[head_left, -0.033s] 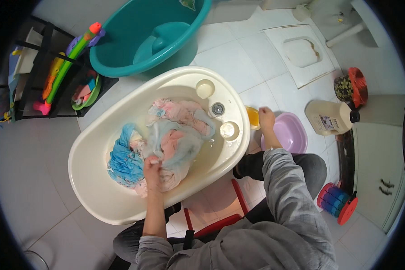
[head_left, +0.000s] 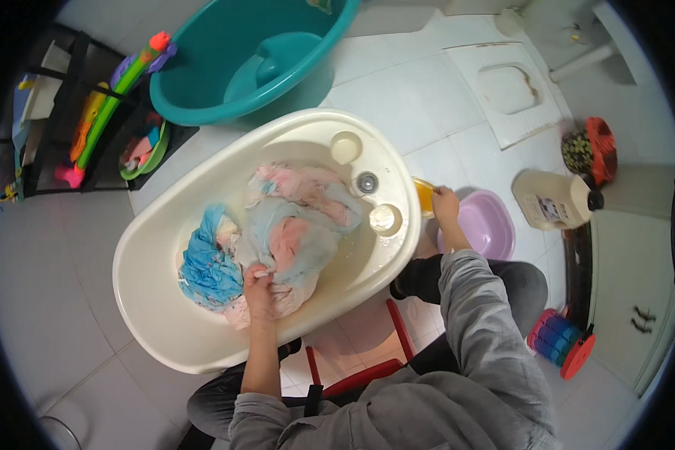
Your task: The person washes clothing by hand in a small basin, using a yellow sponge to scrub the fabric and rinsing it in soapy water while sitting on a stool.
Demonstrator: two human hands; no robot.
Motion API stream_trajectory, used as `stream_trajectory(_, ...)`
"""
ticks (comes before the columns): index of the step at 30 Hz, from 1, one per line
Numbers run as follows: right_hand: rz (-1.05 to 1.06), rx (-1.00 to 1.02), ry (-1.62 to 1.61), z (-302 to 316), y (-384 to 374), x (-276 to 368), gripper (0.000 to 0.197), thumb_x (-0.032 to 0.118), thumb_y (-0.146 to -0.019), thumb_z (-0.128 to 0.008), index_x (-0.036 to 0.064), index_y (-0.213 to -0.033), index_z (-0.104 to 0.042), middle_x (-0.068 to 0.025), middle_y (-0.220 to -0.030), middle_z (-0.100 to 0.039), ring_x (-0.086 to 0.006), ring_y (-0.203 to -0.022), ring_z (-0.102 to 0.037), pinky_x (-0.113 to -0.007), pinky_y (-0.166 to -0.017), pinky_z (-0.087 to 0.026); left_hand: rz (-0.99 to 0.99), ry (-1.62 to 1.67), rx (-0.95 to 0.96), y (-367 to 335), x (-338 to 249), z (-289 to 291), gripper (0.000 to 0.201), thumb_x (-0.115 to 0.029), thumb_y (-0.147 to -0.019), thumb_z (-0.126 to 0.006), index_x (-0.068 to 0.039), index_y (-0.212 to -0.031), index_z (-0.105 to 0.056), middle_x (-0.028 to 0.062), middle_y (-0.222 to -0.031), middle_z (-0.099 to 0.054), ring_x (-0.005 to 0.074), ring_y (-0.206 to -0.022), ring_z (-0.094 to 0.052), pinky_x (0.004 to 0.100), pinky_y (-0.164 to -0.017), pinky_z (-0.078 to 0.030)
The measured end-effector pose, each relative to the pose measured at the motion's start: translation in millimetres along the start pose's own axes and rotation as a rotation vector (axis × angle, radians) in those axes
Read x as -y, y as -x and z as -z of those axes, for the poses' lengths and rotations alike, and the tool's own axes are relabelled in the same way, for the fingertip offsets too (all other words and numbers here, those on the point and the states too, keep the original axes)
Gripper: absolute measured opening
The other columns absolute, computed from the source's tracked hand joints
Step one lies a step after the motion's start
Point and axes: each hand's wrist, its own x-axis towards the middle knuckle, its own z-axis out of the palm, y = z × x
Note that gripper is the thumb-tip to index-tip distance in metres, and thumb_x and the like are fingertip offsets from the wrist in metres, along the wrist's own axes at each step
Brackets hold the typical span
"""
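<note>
In the white baby bathtub (head_left: 150,292) lies a heap of wet laundry. My left hand (head_left: 258,289) is closed on a fold of pale cloth (head_left: 289,296) at the heap's near side. A bright blue crumpled cloth (head_left: 208,262) lies left of that hand. Beyond it is a sheer pale-blue and pink fabric (head_left: 307,232). Outside the tub's right rim, my right hand (head_left: 446,206) is closed at the edge of a yellow cup-like container (head_left: 424,198). The tub partly hides this container, and its contents cannot be made out.
A lilac basin (head_left: 495,225) stands right of my right hand, with a large jug (head_left: 551,200) beyond. A teal tub (head_left: 255,116) stands behind the bathtub. At the left is a black rack (head_left: 64,112) with toys. A squat toilet (head_left: 510,86) lies far right.
My right hand's fingers have shifted onto the yellow container's edge. My left hand has moved very slightly, still gripping the cloth. The whole view has shifted a little.
</note>
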Motion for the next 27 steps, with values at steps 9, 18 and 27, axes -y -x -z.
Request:
stream_trajectory(9, 0.203, 0.139, 0.602, -46.7, -18.6, -45.6, 0.038, 0.024, -0.084, -0.038, 0.0064, -0.118, -0.037, -0.0139, -0.122, -0.036, -0.0287, -0.113, -0.036, -0.038, -0.088, -0.037, 0.174, 0.423, -0.191, -9.8, 17.4, -19.8, 0.019, 0.004, -0.066, -0.047, -0.006, -0.082, -0.050, 0.0066, -0.084, -0.051, 0.0190, -0.078, -0.050, 0.0297, -0.071, -0.043)
stream_trajectory(18, 0.208, 0.209, 0.170, -68.6, -29.1, -80.8, 0.038, 0.027, -0.081, -0.042, 0.0065, -0.114, -0.040, -0.0147, -0.113, -0.045, -0.0282, -0.104, -0.044, -0.037, -0.083, -0.039, 0.247, 0.427, -0.199, -37.6, 47.7, -9.6, 0.023, -0.004, -0.065, -0.044, -0.006, -0.088, -0.048, 0.0027, -0.071, -0.051, 0.0141, -0.063, -0.050, 0.0296, -0.060, -0.045)
stream_trajectory(27, 0.194, 0.228, -0.055, -60.4, -22.4, -65.8, 0.041, 0.030, -0.078, -0.047, 0.0055, -0.111, -0.042, -0.0152, -0.105, -0.051, -0.0292, -0.098, -0.049, -0.036, -0.080, -0.040, 0.303, 0.529, -0.244, -39.2, 53.5, 2.3, 0.032, 0.000, -0.064, -0.045, -0.004, -0.096, -0.049, 0.0077, -0.083, -0.055, 0.0198, -0.075, -0.054, 0.0305, -0.069, -0.045)
